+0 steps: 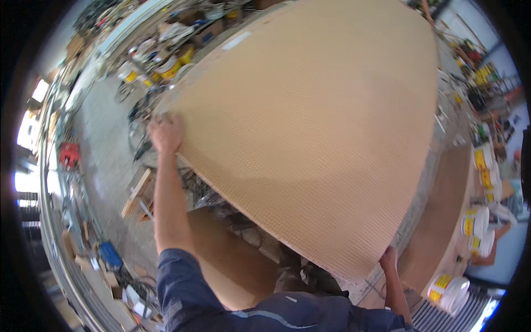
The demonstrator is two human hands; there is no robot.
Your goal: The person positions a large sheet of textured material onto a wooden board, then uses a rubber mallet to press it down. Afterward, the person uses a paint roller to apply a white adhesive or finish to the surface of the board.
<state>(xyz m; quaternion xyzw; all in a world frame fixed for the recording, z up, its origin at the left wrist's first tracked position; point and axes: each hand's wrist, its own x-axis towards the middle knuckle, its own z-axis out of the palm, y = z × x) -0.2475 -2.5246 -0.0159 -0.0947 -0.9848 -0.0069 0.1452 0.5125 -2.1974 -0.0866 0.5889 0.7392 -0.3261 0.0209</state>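
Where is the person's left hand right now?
In the head view, the left hand is at the picture's left, gripping the left edge of the big tan honeycomb panel, above the grey floor and a small wooden frame.

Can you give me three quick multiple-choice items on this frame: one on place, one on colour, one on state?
1. Where is the left hand?
A. on the panel's left edge
B. on a bucket
C. on the floor

2. What colour is the big honeycomb panel?
A. blue
B. tan
C. black

3. How is the panel held?
A. by one hand only
B. lying untouched
C. gripped by both hands at opposite edges

Answers:
1 A: the left hand clasps the panel's left edge.
2 B: its textured face is tan.
3 C: the right hand grips the lower right corner while the left holds the far side.
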